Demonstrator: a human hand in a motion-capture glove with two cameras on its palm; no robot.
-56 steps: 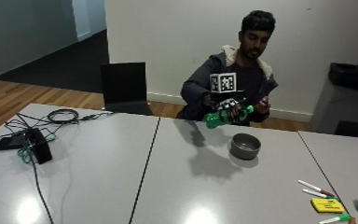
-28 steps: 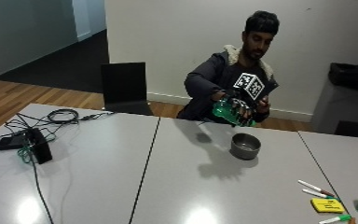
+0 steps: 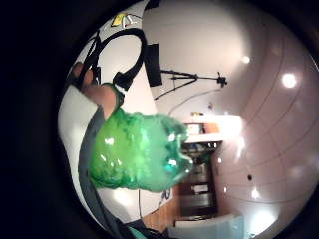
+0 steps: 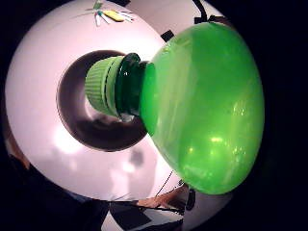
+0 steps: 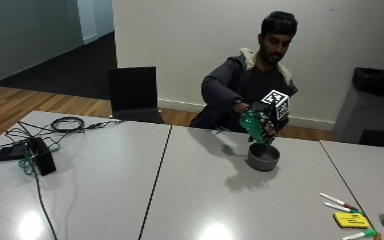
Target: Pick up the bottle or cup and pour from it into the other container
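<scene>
1. At the table's left end you have a tangle of black cables and a small black box lying on the smooth, glossy grey top.
2. Near the middle, your gloved right hand grasps the green bottle, fingers curled round its body; the bottle is translucent plastic with a rounded shoulder and a lumpy moulded base.
3. The bottle is tipped neck-down, its ribbed, light-green cap on the neck and hanging right above the mouth of the cup.
4. The cup is a squat, round, dark grey vessel with a smooth inside wall, standing on the table.
5. Compared with a second ago, you have swung the bottle from lying nearly level, well above the table, to steeply tilted over the cup; the cup has not shifted.
6. At the right end lie thin markers and a flat yellow block.
</scene>
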